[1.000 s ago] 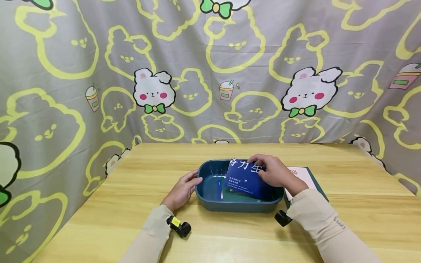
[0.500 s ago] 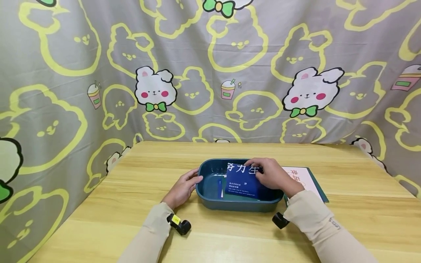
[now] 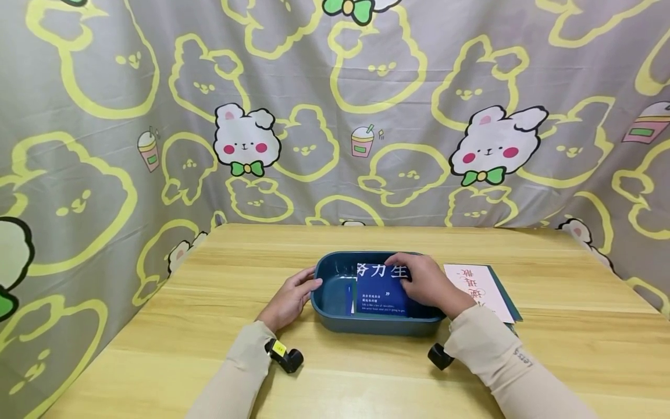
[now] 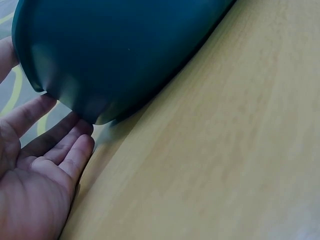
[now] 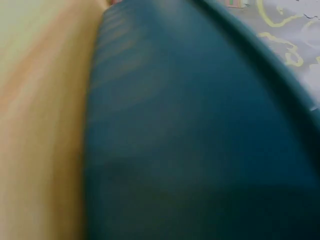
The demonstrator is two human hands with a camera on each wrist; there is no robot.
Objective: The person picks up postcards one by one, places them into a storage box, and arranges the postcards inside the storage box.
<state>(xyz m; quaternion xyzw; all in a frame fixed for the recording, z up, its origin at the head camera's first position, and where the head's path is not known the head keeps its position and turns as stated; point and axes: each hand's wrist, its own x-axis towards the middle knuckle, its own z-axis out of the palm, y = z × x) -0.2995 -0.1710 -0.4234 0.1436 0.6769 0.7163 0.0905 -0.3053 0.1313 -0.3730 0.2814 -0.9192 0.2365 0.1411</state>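
A dark teal plastic basin (image 3: 366, 326) stands on the wooden table. At its left end my left hand (image 3: 287, 302) holds it, thumb at the rim and fingers against the outer wall; the left wrist view shows those fingers (image 4: 75, 155) touching the wall (image 4: 125, 60). Inside the basin my right hand (image 3: 426, 282) pinches the upper right part of a blue card (image 3: 379, 297) printed with white characters. The card lies low over other cards, and a narrow blue and white edge (image 3: 349, 299) shows to its left. In the right wrist view, the basin's wall (image 5: 175, 125) hides the hand.
Right of the basin, a white card with red characters (image 3: 473, 285) lies over a dark green one (image 3: 502, 288) on the table (image 3: 220, 291). Behind the table hangs a grey curtain (image 3: 314, 87) with cartoon rabbits. Each wrist carries a small black camera (image 3: 285, 356).
My right hand has lowered the blue card deeper into the basin and shifted slightly left, turning the card straighter. More of the white card shows now. My left hand stays at the basin.
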